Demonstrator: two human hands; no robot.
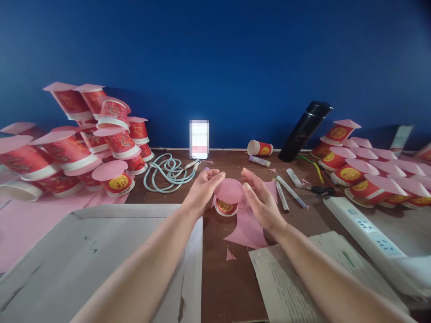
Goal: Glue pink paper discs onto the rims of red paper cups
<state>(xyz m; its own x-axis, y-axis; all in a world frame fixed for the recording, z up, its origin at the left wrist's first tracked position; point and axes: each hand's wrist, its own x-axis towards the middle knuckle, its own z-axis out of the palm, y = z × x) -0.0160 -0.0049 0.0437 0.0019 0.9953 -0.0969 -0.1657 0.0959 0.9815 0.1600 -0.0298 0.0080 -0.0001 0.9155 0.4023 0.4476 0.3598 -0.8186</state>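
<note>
Between my hands a red paper cup [226, 207] with a gold emblem stands upside down on the brown table. A pink paper disc [229, 191] lies over its top. My left hand [204, 186] is at the disc's left edge, thumb and fingers extended and slightly bent. Opposite it, my right hand [261, 199] is held open, its thumb close to the disc's right edge. Whether either thumb touches the paper I cannot tell. Beneath and beside my right hand lies a cut pink sheet [247, 229], with a small pink scrap [230, 254] in front of it.
Red cups with pink tops are stacked at left [114, 143] and grouped at right [350, 174]. Behind are a coiled cable [168, 172], a lit phone [199, 139], a lying cup [260, 148] and a black flask [305, 132]. A power strip [367, 233] and printed paper [286, 278] lie right.
</note>
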